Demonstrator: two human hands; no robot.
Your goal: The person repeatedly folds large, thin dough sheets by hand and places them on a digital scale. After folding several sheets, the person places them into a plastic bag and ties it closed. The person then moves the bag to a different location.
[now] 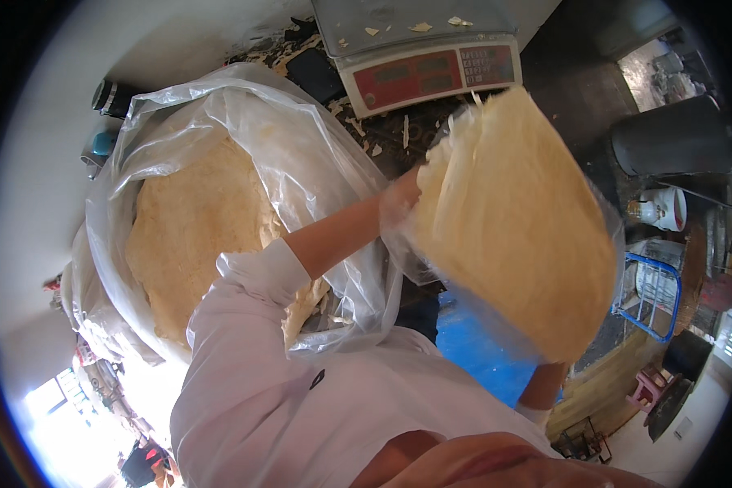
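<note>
A stack of thin, pale-yellow dried sheets (pixel 518 226), possibly bean curd skin, is held up at a tilt in a clear plastic bag (pixel 402 244). Its ragged edge faces the scale and the picture is blurred there. My left hand (pixel 411 186) holds the stack at that ragged side, its fingers mostly hidden. At the opposite, lower edge is my right hand (pixel 552 368), holding from beneath with its fingers out of sight. Left of my body a large clear plastic sack (pixel 317 152) gapes around more yellowish sheets (pixel 201 226). My left forearm crosses over this sack.
A digital weighing scale (pixel 409 76) with flakes on its pan stands ahead, beside a dark phone-like object (pixel 314 74). Crumbs litter the dark table (pixel 396 131). To the right are a black bin (pixel 674 137), a white bucket (pixel 662 207) and a blue-framed cart (pixel 649 299).
</note>
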